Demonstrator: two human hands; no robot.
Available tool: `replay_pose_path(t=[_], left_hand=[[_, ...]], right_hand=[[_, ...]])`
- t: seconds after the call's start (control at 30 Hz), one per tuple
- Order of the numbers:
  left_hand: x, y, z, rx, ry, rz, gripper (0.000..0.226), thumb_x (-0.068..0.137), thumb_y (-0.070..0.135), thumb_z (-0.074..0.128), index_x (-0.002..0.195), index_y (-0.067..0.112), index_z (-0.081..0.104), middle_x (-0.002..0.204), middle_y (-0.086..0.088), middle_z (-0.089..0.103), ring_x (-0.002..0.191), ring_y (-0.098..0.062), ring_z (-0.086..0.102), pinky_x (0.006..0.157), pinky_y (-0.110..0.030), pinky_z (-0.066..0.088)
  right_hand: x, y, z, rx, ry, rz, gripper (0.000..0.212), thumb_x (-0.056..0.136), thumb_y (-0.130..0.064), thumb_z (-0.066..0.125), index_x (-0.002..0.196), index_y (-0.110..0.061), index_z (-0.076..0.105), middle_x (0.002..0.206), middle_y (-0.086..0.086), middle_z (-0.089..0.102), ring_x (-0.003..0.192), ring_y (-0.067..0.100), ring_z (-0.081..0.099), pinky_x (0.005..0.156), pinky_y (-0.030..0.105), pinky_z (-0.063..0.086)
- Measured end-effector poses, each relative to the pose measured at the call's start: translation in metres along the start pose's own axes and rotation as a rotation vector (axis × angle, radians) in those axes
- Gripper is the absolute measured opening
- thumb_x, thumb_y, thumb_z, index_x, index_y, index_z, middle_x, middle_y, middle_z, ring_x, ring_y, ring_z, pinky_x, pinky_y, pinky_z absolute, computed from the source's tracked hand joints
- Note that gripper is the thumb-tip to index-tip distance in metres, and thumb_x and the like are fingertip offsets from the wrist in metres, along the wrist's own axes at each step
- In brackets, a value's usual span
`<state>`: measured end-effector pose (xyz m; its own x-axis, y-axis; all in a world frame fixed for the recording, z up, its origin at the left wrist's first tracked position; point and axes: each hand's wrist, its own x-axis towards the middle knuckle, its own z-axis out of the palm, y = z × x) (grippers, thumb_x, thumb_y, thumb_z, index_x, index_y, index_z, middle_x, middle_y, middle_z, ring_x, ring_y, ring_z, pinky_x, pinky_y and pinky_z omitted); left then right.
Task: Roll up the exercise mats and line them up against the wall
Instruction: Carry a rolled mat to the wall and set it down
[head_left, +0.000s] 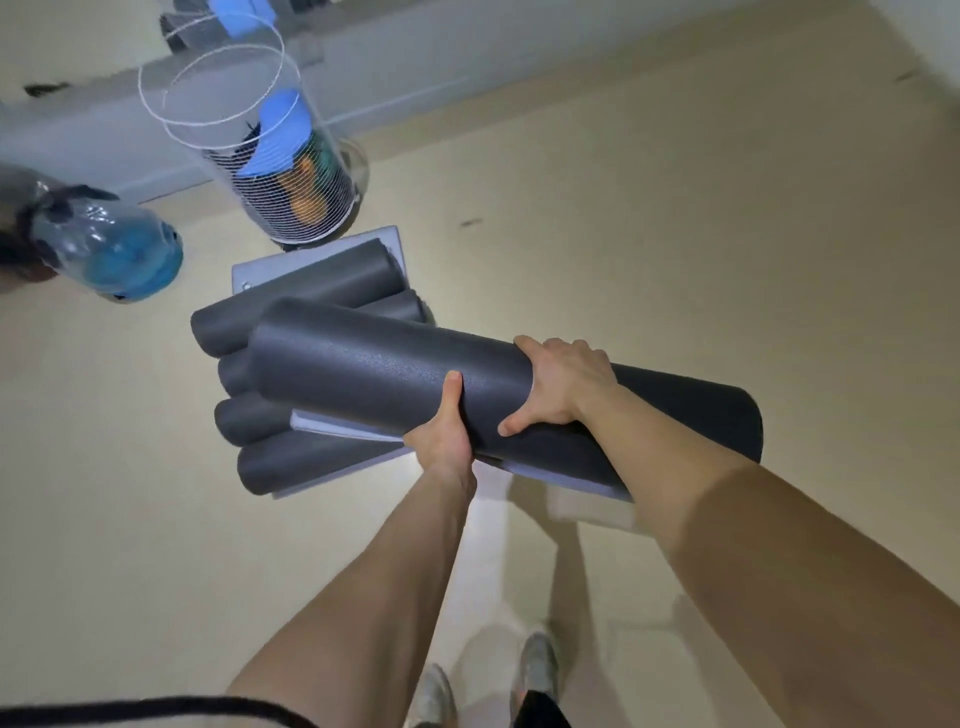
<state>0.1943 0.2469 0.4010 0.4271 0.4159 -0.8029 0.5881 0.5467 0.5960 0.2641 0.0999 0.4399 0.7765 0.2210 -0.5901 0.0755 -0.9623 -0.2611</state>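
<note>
My left hand (441, 439) and right hand (561, 382) both grip one rolled mat (374, 364), held over a pile (311, 291) of rolled mats.

Fingers of left hand (441, 439), presumably curled, behind rolled mat (374, 374)

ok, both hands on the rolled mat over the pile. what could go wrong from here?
1. The held mat shows a loose pale edge underneath. The left hand and right hand grip it only mid-roll, so it may unroll when set down.
2. The rolled mats below lie heaped at differing angles, so another on top might roll off.
3. The wire basket stands close behind the heap, and a rolling mat could knock it.
</note>
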Motion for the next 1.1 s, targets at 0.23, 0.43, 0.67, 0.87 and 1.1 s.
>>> replay_pose_path(t=[0.23, 0.43, 0.67, 0.87, 1.1], left_hand=[[-0.012, 0.058, 0.182, 0.032, -0.133, 0.021, 0.116, 0.043, 0.075, 0.087, 0.132, 0.01, 0.049, 0.11, -0.004, 0.073, 0.097, -0.028, 0.073, 0.089, -0.045, 0.061], [0.022, 0.11, 0.345, 0.055, -0.225, 0.014, 0.114, 0.046, 0.075, 0.087, 0.131, 0.009, 0.05, 0.112, -0.006, 0.073, 0.097, -0.026, 0.073, 0.088, -0.044, 0.062], [0.051, 0.156, 0.542, 0.06, -0.24, 0.009, 0.114, 0.045, 0.072, 0.089, 0.133, 0.01, 0.051, 0.112, -0.004, 0.073, 0.098, -0.026, 0.073, 0.087, -0.044, 0.062], [0.074, 0.185, 0.735, 0.039, -0.211, 0.034, 0.118, 0.044, 0.07, 0.09, 0.137, 0.009, 0.049, 0.116, -0.006, 0.071, 0.102, -0.028, 0.072, 0.091, -0.046, 0.061], [0.109, 0.219, 0.968, 0.004, -0.215, 0.021, 0.115, 0.048, 0.07, 0.089, 0.138, 0.011, 0.049, 0.118, -0.006, 0.069, 0.104, -0.029, 0.069, 0.093, -0.05, 0.061]], right_hand=[[0.045, 0.099, -0.15, 0.011, 0.096, 0.086, 0.111, 0.049, -0.079, 0.082, 0.141, -0.035, 0.039, 0.121, 0.002, 0.059, 0.113, 0.034, 0.053, 0.088, 0.045, 0.042], [0.136, 0.182, -0.261, 0.012, 0.143, 0.152, 0.114, 0.048, -0.08, 0.081, 0.144, -0.036, 0.037, 0.122, 0.002, 0.059, 0.113, 0.034, 0.053, 0.084, 0.044, 0.039], [0.246, 0.301, -0.382, 0.047, 0.144, 0.16, 0.105, 0.049, -0.079, 0.081, 0.136, -0.036, 0.041, 0.114, -0.001, 0.059, 0.098, 0.028, 0.048, 0.08, 0.043, 0.038], [0.35, 0.425, -0.498, 0.058, 0.142, 0.126, 0.105, 0.05, -0.081, 0.08, 0.137, -0.037, 0.041, 0.118, -0.001, 0.061, 0.107, 0.032, 0.056, 0.085, 0.045, 0.042], [0.475, 0.567, -0.64, 0.002, 0.137, 0.111, 0.107, 0.056, -0.081, 0.08, 0.144, -0.035, 0.038, 0.128, 0.001, 0.061, 0.114, 0.032, 0.057, 0.095, 0.049, 0.046]])
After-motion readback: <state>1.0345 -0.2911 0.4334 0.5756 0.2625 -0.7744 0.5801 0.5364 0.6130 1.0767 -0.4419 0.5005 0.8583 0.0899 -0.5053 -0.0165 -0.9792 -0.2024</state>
